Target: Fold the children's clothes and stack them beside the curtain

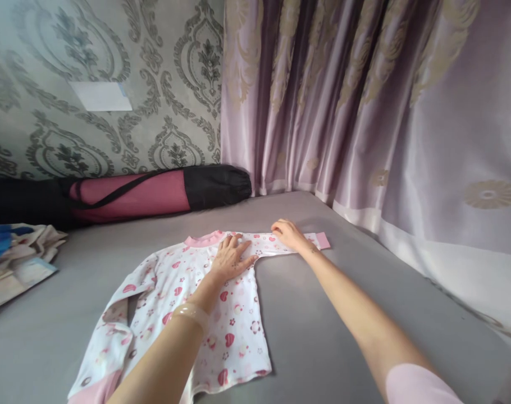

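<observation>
White long-sleeved cotton shirt with pink hearts [228, 340] spread on grey sheet [306, 336], its chest pressed by open left hand [231, 258], its sleeve pinched by half-closed right hand [287, 232], no writing legible.

Beside the patterned shirt [238, 314] of soft matt cloth — smooth grey cloth sheet [306, 314]; beyond it, satiny, glossy curtains [348, 112].

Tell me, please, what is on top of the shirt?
The left hand lies spread near the collar, its forearm above the front. The right hand is at one sleeve. The cloth beneath the hands is covered and cannot be seen.
</observation>
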The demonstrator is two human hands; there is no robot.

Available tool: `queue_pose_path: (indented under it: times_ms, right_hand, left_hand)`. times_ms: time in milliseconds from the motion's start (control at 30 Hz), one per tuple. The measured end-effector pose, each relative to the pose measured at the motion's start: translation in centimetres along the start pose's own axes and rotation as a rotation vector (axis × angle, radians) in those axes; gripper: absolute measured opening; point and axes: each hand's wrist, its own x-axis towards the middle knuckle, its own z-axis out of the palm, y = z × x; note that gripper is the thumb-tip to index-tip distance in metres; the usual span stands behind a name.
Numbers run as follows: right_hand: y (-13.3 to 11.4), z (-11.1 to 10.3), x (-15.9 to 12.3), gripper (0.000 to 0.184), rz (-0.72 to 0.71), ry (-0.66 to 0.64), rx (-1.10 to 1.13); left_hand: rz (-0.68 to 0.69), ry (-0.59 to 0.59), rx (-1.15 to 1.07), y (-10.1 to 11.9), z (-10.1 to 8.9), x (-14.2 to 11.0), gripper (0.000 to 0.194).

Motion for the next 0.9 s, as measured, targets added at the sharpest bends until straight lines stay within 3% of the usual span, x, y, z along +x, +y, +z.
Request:
queue_pose_path:
  times_ms: [167,467,733,900]
  right_hand:
    - [-3.4,2.1,1.4,0.020,-0.139,-0.020,0.005]
    - [-4.2,2.8,0.2,0.026,-0.255,-0.026,-0.258]
    - [-5.5,1.4,1.8,0.030,-0.021,-0.215,-0.161]
    - [-6.0,1.1,3.4,0.026,0.029,-0.264,-0.175]
  left_hand:
    - [0.029,-0.052,-0.012,0.1,-0.2,-0.1,0.054]
    - [0.065,-0.042,-0.010,0.3,-0.5,0.0,0.053]
    - [0.055,-0.035,-0.039,0.1,-0.3,0.0,0.052]
    - [0.048,-0.036,-0.046,0.3,-0.4,0.0,0.051]
